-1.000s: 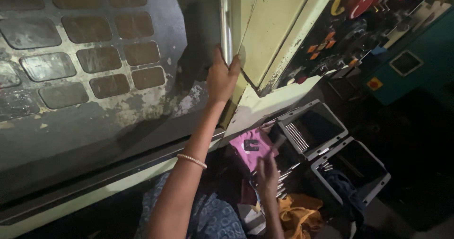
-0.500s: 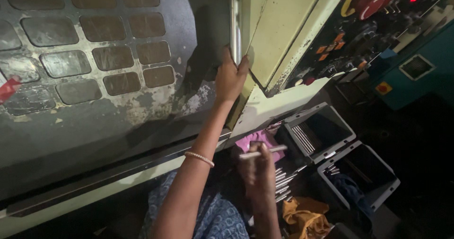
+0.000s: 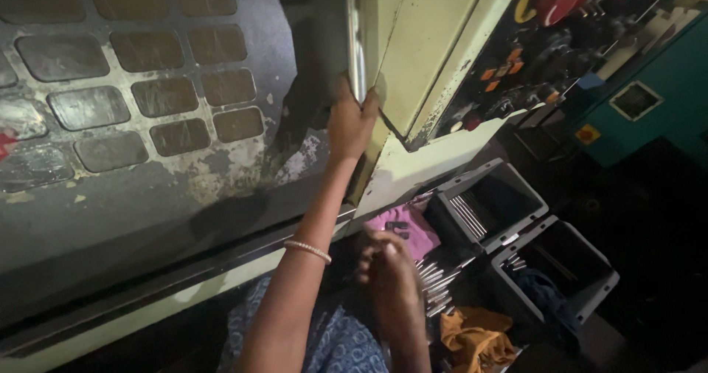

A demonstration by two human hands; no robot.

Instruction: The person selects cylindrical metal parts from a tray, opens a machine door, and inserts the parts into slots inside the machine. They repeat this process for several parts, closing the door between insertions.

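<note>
Nearest, the right hand (image 3: 387, 270) hangs low over a cluster of metal rods (image 3: 435, 284), fingers curled; whether it grips a rod cannot be told in the dim light. An orange cloth (image 3: 476, 340) lies just beside the rods, a pink cloth (image 3: 409, 225) behind them. Two grey bins (image 3: 509, 218) stand to the right, the nearer holding rods. Farther up, the left hand (image 3: 352, 122), a bracelet (image 3: 307, 250) on its wrist, is clenched on the vertical handle (image 3: 356, 41) at the door's right edge. A red button (image 3: 557, 0) sits on the control panel beyond.
</note>
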